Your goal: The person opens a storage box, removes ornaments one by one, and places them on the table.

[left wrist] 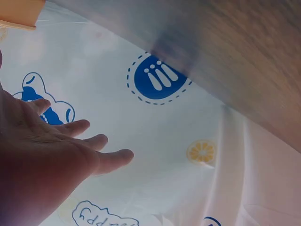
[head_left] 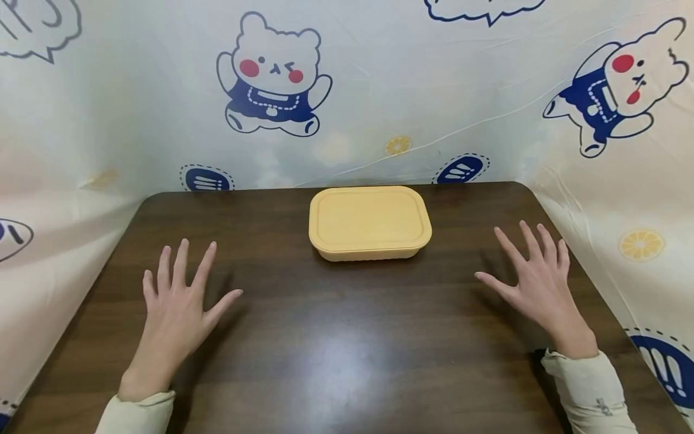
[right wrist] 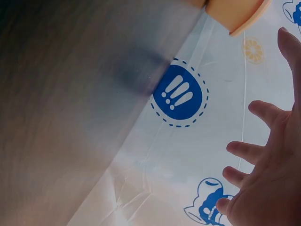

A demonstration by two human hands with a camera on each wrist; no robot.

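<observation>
Yellow item: one lidded box [head_left: 370, 222], rectangular with rounded corners, lid on and seated flat.
Box position: far middle of the bench [head_left: 336, 355], near the back edge, between your two hands and well apart from both.
Box in wrist views: only a corner shows, at the top left of the left wrist view [left wrist: 19, 13] and at the top right of the right wrist view [right wrist: 235, 14].
Bench: dark brown wood grain, glossy, with a pale glare patch near its front middle.
Your left hand [head_left: 176, 304]: palm down over the left part of the bench, fingers [head_left: 181, 262] straight and spread, thumb out toward the middle; it holds nothing.
Your right hand [head_left: 537, 283]: palm down over the right part of the bench, fingers [head_left: 528, 238] straight and spread, thumb pointing inward; it holds nothing.
Contact with bench: cannot tell whether your palms rest on the surface or hover just above it.
Sleeves: pale cream cuffs, one at each wrist, left [head_left: 138, 413] and right [head_left: 588, 389].
Backdrop: white sheet [head_left: 379, 90] around the back and both sides of the bench, printed with cartoon bears in blue outfits, blue ovals with white marks, lemon slices and speech bubbles.
</observation>
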